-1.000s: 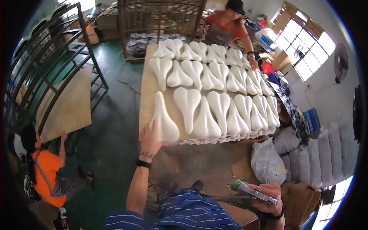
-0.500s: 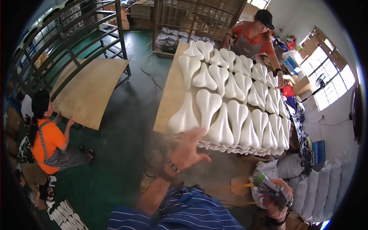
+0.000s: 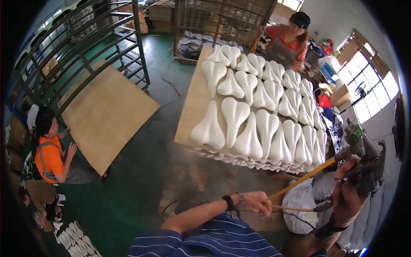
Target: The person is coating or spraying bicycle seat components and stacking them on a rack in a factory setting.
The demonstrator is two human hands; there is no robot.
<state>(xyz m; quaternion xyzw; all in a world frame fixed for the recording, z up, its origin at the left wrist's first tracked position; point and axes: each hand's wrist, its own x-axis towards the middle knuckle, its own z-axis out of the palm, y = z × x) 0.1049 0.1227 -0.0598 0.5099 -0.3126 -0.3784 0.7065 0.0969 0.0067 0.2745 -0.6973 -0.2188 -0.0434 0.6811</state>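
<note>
My right hand (image 3: 349, 199) is raised at the right, wrapped round a spray gun (image 3: 364, 156) with a dark body and a green ring. A yellow hose (image 3: 304, 179) slants down from the gun. A second, thinner yellow hose (image 3: 295, 208) runs lower, near my right hand. My left hand (image 3: 257, 202), in front of my body, is closed round the hoses where they come together. Beyond my hands, white bike saddle shells (image 3: 250, 136) lie in rows on a board (image 3: 188, 128), apart from both hands. More shells are stacked below it.
A co-worker (image 3: 53, 147) at left grips a large plywood board (image 3: 109, 111) beside a metal rack (image 3: 141, 51). Another person (image 3: 289, 43) stands behind the shells. White sacks (image 3: 299, 201) sit at lower right, and a slatted rack (image 3: 222, 21) stands behind.
My right hand has lifted the spray gun. My left hand has moved from near the shells down and right, closing on the hoses. The plywood board has shifted out from the rack.
</note>
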